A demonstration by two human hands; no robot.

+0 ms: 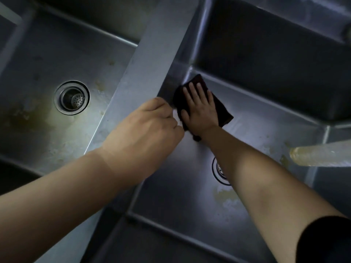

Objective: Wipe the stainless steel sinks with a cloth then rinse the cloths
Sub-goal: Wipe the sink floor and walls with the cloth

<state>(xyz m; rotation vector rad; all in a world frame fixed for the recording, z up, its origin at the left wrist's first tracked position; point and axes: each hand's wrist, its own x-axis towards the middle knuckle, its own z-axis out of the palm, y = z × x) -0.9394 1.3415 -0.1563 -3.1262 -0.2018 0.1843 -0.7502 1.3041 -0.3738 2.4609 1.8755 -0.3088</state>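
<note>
Right hand (199, 109), fingers flat, presses dark cloth (221, 111) onto right sink (266, 130) floor at far-left corner; left hand (146, 128) curled on divider (152, 59), fingertips hidden, grip indeterminate; drain (218, 171) partly covered by forearm.

Dark maroon cloth (218, 103); grey steel sinks (266, 114) with yellowish-brown stains; black sleeve (326, 240); silver drain strainer (72, 97), perforated with small holes; pale yellowish spout (321, 154).

Double steel sink (152, 59), a flat divider between two basins.
A dark cloth (222, 109) lies flat in the right basin's far-left corner; stains mark both floors; each has a drain (72, 97).
</note>
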